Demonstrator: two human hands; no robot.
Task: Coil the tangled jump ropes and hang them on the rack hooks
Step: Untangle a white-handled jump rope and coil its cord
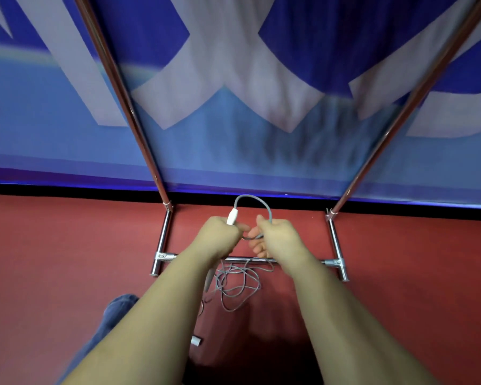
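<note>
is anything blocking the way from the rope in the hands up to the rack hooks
Nothing visible blocks it, but no hooks show in this view. The left hand grips the white handle and the right hand holds the grey rope between the rack's two uprights. The rest lies tangled on the floor by the base bar.

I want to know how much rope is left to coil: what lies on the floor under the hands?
A loose grey rope tangle lies on the red floor by the rack's base bar; the forearms cover its edges.
</note>
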